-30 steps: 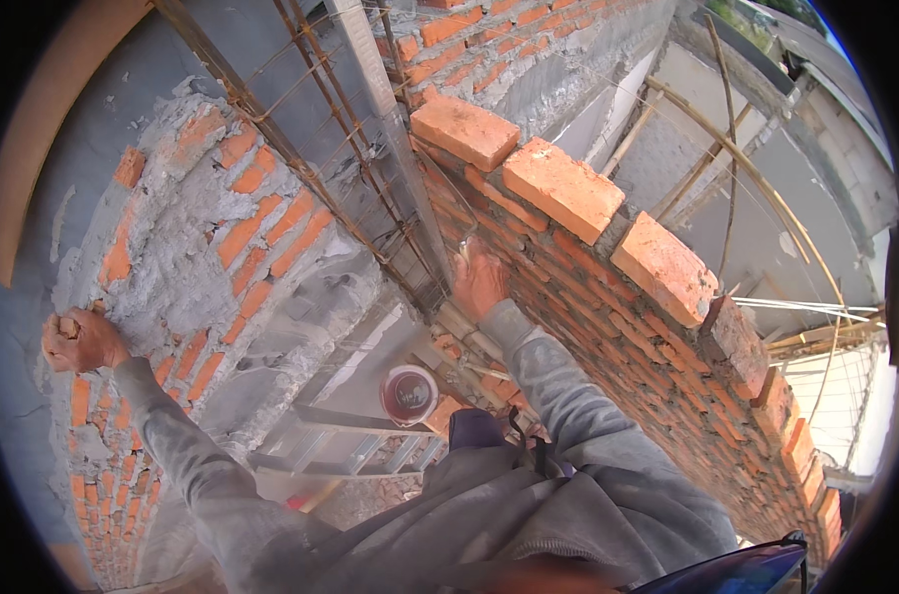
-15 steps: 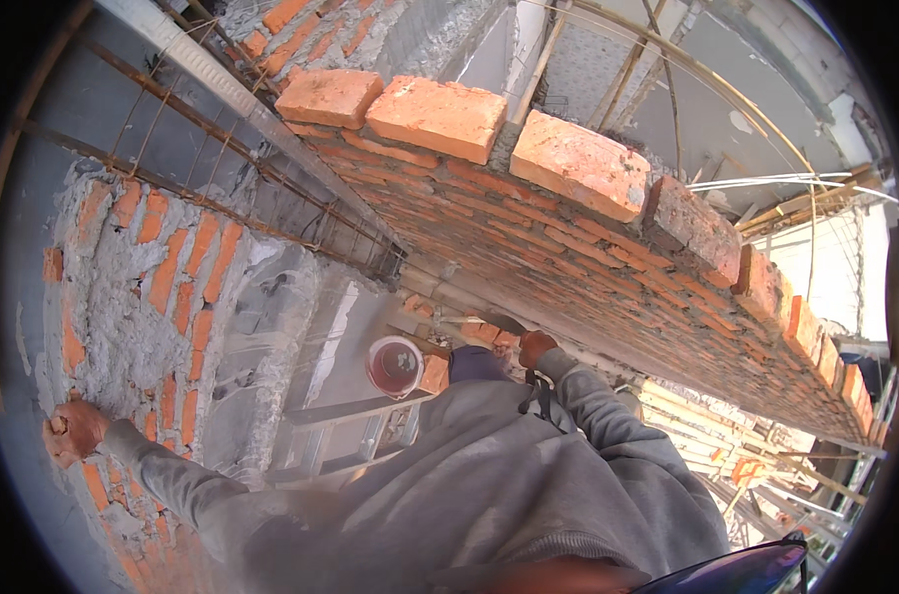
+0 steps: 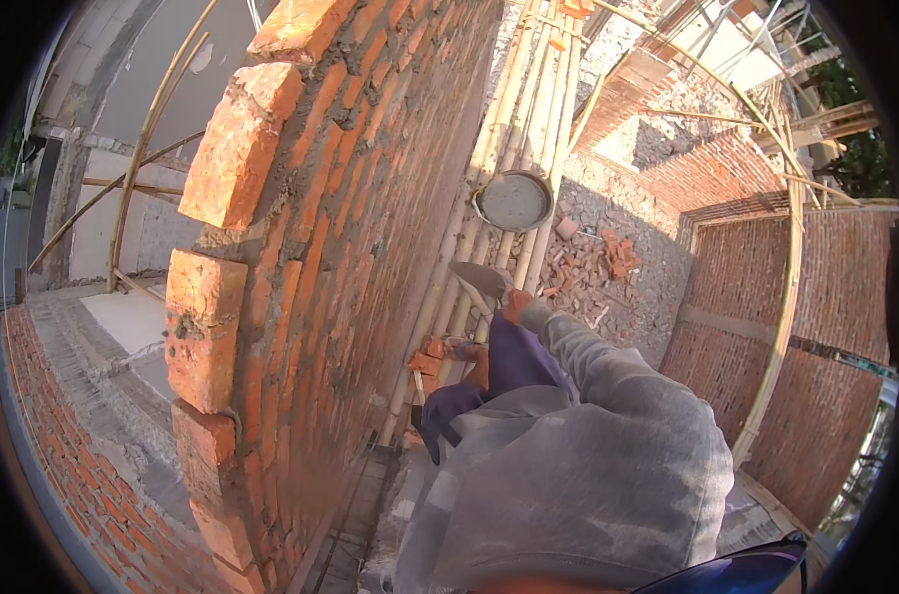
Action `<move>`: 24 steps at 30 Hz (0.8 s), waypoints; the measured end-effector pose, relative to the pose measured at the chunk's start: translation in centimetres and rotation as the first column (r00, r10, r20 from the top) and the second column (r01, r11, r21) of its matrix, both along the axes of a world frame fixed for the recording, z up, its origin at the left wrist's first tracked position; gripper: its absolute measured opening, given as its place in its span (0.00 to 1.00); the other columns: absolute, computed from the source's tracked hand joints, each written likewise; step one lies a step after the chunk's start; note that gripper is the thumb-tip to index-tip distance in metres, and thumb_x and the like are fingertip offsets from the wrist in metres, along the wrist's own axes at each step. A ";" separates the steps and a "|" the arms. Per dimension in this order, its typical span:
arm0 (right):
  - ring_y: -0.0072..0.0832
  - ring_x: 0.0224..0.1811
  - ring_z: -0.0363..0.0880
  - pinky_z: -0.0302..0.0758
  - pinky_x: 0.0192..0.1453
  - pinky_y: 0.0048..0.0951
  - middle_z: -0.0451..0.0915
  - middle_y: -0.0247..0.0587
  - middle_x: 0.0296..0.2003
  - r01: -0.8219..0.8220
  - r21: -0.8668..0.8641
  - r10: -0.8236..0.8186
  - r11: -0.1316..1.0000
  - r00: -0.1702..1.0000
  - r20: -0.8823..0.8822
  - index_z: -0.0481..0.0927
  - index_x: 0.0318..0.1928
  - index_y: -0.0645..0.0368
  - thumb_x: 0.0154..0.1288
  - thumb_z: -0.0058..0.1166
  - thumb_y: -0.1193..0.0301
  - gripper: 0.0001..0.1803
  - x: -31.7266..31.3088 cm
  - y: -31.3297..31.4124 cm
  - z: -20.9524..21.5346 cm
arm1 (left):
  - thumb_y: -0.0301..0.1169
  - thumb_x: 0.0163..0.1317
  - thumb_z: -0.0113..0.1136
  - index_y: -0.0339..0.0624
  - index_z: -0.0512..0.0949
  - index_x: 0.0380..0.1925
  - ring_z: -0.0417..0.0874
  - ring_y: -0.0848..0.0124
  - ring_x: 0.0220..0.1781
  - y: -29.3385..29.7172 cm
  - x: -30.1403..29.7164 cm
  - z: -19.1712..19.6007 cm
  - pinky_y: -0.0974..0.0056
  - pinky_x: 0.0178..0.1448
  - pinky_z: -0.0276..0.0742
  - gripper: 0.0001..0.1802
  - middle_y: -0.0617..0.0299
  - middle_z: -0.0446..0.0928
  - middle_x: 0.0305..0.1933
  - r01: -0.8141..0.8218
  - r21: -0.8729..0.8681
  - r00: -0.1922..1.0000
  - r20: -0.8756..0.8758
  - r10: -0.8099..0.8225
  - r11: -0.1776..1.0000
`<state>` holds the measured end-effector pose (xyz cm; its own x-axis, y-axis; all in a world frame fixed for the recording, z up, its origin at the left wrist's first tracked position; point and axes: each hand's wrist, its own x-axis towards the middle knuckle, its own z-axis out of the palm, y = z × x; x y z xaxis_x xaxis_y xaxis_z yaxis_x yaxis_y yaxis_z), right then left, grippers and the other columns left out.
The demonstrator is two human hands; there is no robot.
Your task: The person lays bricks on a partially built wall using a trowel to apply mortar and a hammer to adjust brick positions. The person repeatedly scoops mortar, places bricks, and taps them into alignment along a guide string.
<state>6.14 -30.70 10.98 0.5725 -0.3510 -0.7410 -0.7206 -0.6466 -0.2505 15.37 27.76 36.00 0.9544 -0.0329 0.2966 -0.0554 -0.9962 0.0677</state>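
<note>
My right hand (image 3: 515,305) is closed round the handle of a trowel (image 3: 479,279), whose grey blade points left above the bamboo poles. Just beyond the blade stands a round bucket (image 3: 480,210) of wet grey mortar. To the left rises a red brick wall (image 3: 370,198); its top course has single bricks (image 3: 240,144) set with gaps and mortar between them. A few loose orange bricks (image 3: 430,354) lie at the wall's foot, beside my legs. My left hand and forearm do not show.
Bamboo poles (image 3: 514,89) lie side by side along the wall as a walkway. Broken bricks (image 3: 603,265) are heaped on the lower ground to the right. A tall bamboo upright (image 3: 786,317) stands at the right before another brick wall (image 3: 836,287).
My view has swung right along the wall, bringing the mortar bucket and bamboo walkway in. My left hand, earlier at a brick pillar, has left view. The trowel stays in my right hand.
</note>
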 end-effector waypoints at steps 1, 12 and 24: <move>0.56 0.54 0.87 0.83 0.57 0.51 0.87 0.60 0.50 0.409 0.008 -0.409 0.912 0.912 0.000 0.86 0.51 0.64 0.65 0.61 0.55 0.25 -1.8 -0.8 -0.6 | 0.29 0.58 0.62 0.42 0.82 0.37 0.79 0.59 0.45 -1.2 0.0 -1.7 0.53 0.45 0.80 0.08 0.58 0.81 0.40 0.013 -0.010 0.988 -0.157 -0.015 1.000; 0.59 0.50 0.87 0.82 0.56 0.54 0.86 0.67 0.46 0.580 -0.236 -0.589 0.779 0.807 0.039 0.83 0.52 0.66 0.68 0.55 0.62 0.21 -7.3 -21.1 -12.3 | 0.29 0.60 0.59 0.37 0.80 0.34 0.82 0.58 0.40 -12.5 7.1 -17.1 0.52 0.45 0.81 0.07 0.53 0.81 0.37 0.170 -0.028 0.739 -0.657 -0.147 0.985; 0.50 0.25 0.86 0.83 0.32 0.42 0.86 0.57 0.29 0.585 0.378 -0.651 0.718 0.756 0.066 0.83 0.33 0.69 0.65 0.59 0.71 0.10 -4.5 -24.5 -33.6 | 0.33 0.59 0.60 0.39 0.81 0.31 0.83 0.46 0.37 -10.7 -2.4 -21.5 0.43 0.45 0.82 0.09 0.46 0.81 0.32 0.010 0.214 0.434 -0.881 0.188 0.977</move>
<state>1.66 -55.22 -22.63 0.4448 -0.4415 -0.7792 -0.8496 0.0671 -0.5231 12.94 17.06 14.50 0.6809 0.1174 -0.7229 0.0271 -0.9904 -0.1354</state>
